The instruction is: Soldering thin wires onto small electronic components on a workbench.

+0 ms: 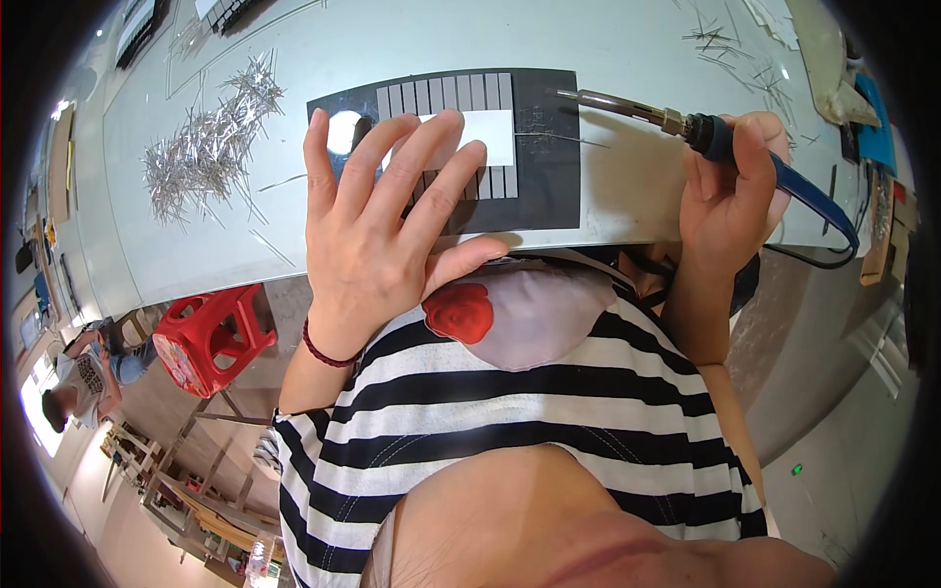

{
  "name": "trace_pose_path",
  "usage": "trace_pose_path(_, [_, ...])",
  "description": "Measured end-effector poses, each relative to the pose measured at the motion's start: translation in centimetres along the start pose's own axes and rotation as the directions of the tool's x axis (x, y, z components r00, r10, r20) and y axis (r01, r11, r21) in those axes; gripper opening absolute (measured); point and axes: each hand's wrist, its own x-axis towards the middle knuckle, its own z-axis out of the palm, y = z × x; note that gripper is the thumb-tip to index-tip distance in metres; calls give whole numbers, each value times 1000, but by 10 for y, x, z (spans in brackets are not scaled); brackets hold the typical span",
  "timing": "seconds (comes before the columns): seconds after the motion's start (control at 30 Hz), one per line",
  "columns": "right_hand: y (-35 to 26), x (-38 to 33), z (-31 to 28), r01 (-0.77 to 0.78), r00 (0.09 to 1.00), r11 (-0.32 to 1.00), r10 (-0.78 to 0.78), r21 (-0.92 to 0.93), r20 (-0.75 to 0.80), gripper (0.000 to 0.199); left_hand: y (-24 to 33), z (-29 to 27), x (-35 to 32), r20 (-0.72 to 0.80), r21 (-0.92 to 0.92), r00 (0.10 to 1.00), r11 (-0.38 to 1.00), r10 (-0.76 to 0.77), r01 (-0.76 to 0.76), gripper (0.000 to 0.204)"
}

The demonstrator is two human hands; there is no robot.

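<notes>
My left hand lies with its fingers spread over a white rectangular piece, whose left part is hidden under the fingers. Beneath that piece sits a row of narrow grey strips, on a shiny black plate. My right hand is closed round a soldering iron with a dark blue handle. Its metal tip points left, over or just above the plate's right edge; contact cannot be made out. Thin silver wires stick out from the white piece's right side.
A heap of short silver wires lies on the pale table to the left, with more loose wires at the far right. The iron's blue cord loops by the right edge. A red stool and a seated person are at left.
</notes>
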Motion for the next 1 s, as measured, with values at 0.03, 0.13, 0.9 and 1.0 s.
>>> trace_pose_path(0.03, [2, -1, -1, 28, 1000, 1000, -28, -10, -7, 19, 0, 0, 0, 3, -1, 1000, 1000, -3, 3, 63])
trace_pose_path(0.13, [12, 3, -2, 160, 987, 985, -159, -59, 23, 30, -2, 1, 0, -18, -10, 1000, 1000, 7, -7, 65])
trace_pose_path(0.9, [11, -17, 30, 595, 757, 600, -196, -534, 623, 40, -1, -3, -4, -92, -197, 994, 977, 64, -81, 46])
trace_pose_path(1.0, [9, -15, 27, 583, 764, 627, -207, -516, 612, 38, -5, 0, -6, -137, -217, 988, 971, 76, -105, 45])
